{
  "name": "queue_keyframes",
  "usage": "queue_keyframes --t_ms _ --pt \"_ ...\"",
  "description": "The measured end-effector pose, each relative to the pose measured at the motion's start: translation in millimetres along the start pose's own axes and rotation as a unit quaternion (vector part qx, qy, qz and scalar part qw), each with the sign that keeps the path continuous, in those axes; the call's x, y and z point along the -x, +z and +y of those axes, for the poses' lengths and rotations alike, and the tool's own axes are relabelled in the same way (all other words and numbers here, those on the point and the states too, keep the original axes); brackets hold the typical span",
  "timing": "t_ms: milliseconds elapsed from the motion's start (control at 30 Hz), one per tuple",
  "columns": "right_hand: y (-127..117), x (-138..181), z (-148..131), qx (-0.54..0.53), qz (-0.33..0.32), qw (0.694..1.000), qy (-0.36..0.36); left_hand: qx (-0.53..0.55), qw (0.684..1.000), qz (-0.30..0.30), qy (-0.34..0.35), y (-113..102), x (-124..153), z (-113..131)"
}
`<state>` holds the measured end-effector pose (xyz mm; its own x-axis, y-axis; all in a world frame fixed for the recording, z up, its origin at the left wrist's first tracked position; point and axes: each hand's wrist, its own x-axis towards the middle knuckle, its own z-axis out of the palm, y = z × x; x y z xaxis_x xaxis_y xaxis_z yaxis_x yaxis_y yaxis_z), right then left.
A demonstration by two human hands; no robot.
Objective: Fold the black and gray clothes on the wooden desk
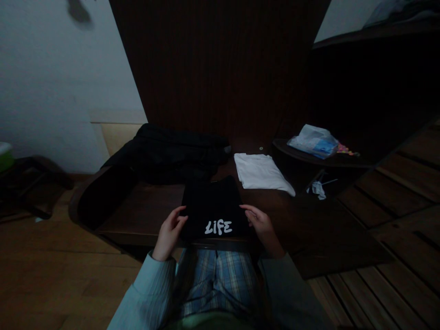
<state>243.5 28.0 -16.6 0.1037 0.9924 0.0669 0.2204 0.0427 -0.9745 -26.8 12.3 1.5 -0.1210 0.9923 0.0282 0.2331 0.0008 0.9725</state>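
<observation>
At the left edge of the frame, a green-and-white object [6,158], cut off by the border, sits at a dark, low stand [37,183] whose details are lost in shadow. A pale wall [62,78] fills the upper left, above the wooden floor [68,275] at lower left. Left of centre, the dark wooden bench [130,211] begins with a curved end, and a heap of black cloth [172,151] lies along its back, partly over that end. Below the heap, the left hand [169,233], in a light blue sleeve [146,288], reaches up to the left edge of a folded black garment [213,197]; its thumb and forefinger stand slightly apart there, and I cannot tell whether the grip pinches the fabric. The garment lies flat at the centre, toward the front of the bench, with white lettering [218,227] near its lower edge; plaid trousers [220,279] show beneath. At its right edge are the fingertips of the right hand [263,227], whose grip on the cloth I likewise cannot tell. Just beyond, right of centre, a folded white cloth [261,172] lies flat. Farther right, a dark shelf [283,147] carries a plastic bag [314,141] with small pinkish pieces [344,149] beside it, above a crumpled white item [318,189]. Slatted wood [405,201] fills the right edge.
</observation>
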Motion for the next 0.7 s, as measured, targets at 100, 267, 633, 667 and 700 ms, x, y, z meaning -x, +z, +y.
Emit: queue_keyframes --t_ms 100,267,633,667,700 --pt "-7.1 -2.4 1.8 -0.049 -0.037 0.998 0.026 0.010 1.000 0.010 0.005 0.9 0.3 -0.1" --pt "-21.5 -2.7 -2.9 -0.088 -0.125 0.985 0.083 0.003 0.999 -0.036 0.012 -10.0 3.4 4.9" --pt "-13.4 1.0 -6.4 -0.057 -0.113 0.990 0.066 0.047 0.998 -0.039 -0.020 -5.3 2.6 7.7" --pt "-12.7 1.0 -6.7 -0.057 -0.110 0.990 0.066 0.048 0.998 -0.036 -0.019 -5.0 2.6 7.9" --pt "-12.1 1.0 -7.2 -0.059 -0.107 0.990 0.067 0.051 0.998 -0.034 -0.019 -5.0 2.7 8.2"
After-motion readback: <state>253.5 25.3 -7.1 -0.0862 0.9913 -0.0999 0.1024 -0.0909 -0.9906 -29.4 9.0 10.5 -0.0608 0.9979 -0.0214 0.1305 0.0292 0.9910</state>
